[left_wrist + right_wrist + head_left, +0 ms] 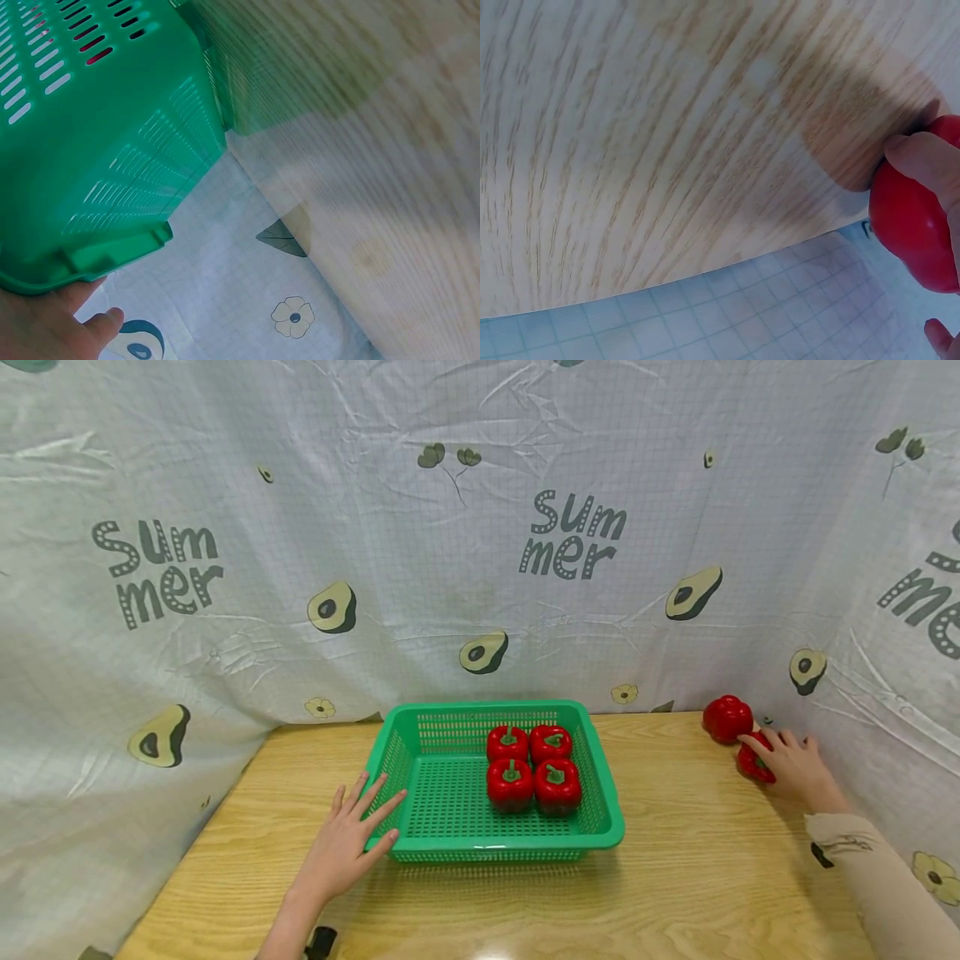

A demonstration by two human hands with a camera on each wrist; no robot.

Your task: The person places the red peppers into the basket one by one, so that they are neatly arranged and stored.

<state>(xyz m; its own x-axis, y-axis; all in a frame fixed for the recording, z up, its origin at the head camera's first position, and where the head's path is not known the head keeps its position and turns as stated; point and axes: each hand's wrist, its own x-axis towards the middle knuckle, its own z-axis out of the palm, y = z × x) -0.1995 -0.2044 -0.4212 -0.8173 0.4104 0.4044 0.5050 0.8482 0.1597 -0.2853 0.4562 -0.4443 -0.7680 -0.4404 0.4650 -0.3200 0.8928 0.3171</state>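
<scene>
A green plastic basket [498, 842] stands on the wooden table, with several red bell peppers [557, 787] grouped in its right half, stems upward. My left hand [341, 843] rests on the basket's left rim, its fingers spread and straight. In the left wrist view, part of that hand [52, 322] touches the basket's edge [112, 262]. At the far right, my right hand [798, 770] grips a red bell pepper [752, 760]. The right wrist view shows a digit [926, 161] across this pepper [907, 225]; part of the hand is cut off by the frame.
Another red bell pepper [727, 719] sits at the table's back right corner, just behind the gripped one. A white printed cloth [420, 568] hangs behind the table [675, 827] and along both sides.
</scene>
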